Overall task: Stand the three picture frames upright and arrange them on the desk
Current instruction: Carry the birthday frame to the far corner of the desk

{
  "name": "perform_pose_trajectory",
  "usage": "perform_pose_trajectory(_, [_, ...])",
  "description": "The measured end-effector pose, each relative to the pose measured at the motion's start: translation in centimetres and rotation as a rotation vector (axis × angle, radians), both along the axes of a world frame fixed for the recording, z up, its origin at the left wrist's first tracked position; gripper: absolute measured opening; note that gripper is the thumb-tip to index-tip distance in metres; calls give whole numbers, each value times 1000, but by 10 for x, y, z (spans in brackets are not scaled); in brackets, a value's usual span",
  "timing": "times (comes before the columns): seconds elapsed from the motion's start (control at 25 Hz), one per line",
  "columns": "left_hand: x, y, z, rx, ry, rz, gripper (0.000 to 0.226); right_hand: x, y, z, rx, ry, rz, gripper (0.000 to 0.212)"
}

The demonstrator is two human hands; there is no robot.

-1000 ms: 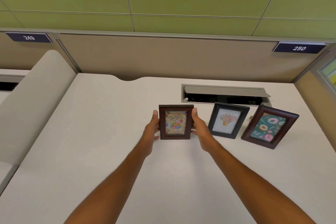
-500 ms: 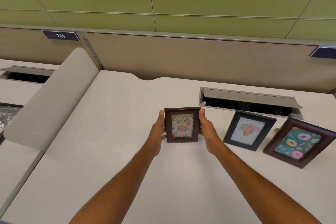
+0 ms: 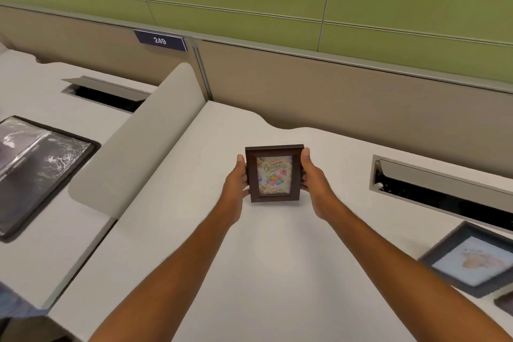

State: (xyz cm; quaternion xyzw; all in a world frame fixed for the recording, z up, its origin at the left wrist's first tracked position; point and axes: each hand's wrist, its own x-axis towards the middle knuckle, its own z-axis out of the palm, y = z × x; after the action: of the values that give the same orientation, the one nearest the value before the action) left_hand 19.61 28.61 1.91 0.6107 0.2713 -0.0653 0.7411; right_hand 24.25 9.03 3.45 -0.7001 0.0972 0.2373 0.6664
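A dark brown frame with a "Happy Birthday" picture stands upright on the white desk, out in the middle. My left hand grips its left side and my right hand grips its right side, thumbs on the front. A black frame with a pale flower picture stands at the right edge, cut off. Only a corner of the second brown frame shows at the lower right.
An open cable hatch is sunk into the desk behind the frames on the right. A beige divider separates this desk from the left desk, where a black folder lies. A partition wall runs along the back.
Both hands have carried the birthday frame to the left, away from the other two frames. My view has turned left, so the black and donut frames slid to the right edge.
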Motion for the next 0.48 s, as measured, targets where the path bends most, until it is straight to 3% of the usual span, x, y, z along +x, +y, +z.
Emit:
perform_pose_trajectory(0.32, [86, 106, -6, 43, -94, 86, 68, 103, 113, -6, 27, -58, 98, 57])
perform_pose_trajectory(0.48, [137, 151, -13, 62, -128, 125, 64, 161, 159, -12, 21, -77, 100, 64])
